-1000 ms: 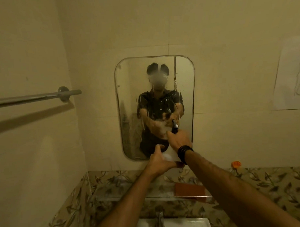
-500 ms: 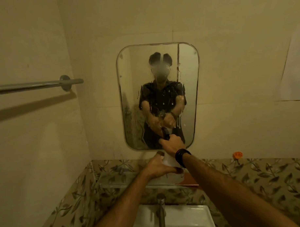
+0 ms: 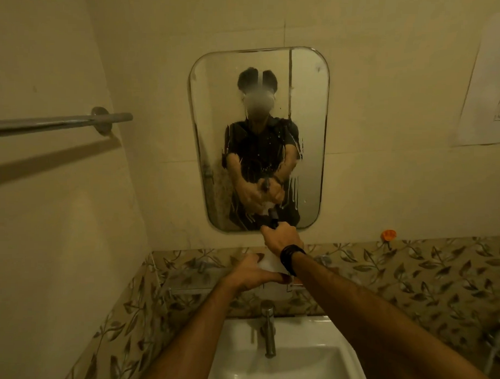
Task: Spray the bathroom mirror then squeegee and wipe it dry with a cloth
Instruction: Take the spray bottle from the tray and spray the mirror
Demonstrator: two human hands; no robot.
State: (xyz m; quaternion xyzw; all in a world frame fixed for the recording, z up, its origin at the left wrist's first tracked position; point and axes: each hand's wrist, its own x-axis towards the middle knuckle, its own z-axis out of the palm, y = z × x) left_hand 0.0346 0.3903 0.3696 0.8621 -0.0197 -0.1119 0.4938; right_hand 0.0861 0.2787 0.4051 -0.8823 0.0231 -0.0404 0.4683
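Step in hand: spraying the mirror (image 3: 260, 104); judged from the wet runs on the lower glass, this stage is under way, with squeegee and cloth work not yet begun.
Right hand (image 3: 284, 238): my grip is clamped round the dark trigger head of the spray bottle (image 3: 269, 265), nozzle aimed at the glass near its 6 o'clock edge.
Left hand (image 3: 251, 273): my grip cups and holds the pale bottle body from below, at 7 o'clock of the right hand.
Mirror location: on the wall, at 12 o'clock above the basin (image 3: 302, 361) and tap (image 3: 268, 329).
Coverage: drips and streaks show across the lower half; the upper part near 12 o'clock looks drier.
Technique: I should raise the nozzle and mist the upper glass next, so liquid runs down over sprayed areas.
Risk: overspray onto the wall, or heavy runs onto the shelf (image 3: 183, 286) below.
Not seen: no squeegee or cloth visible in this view.
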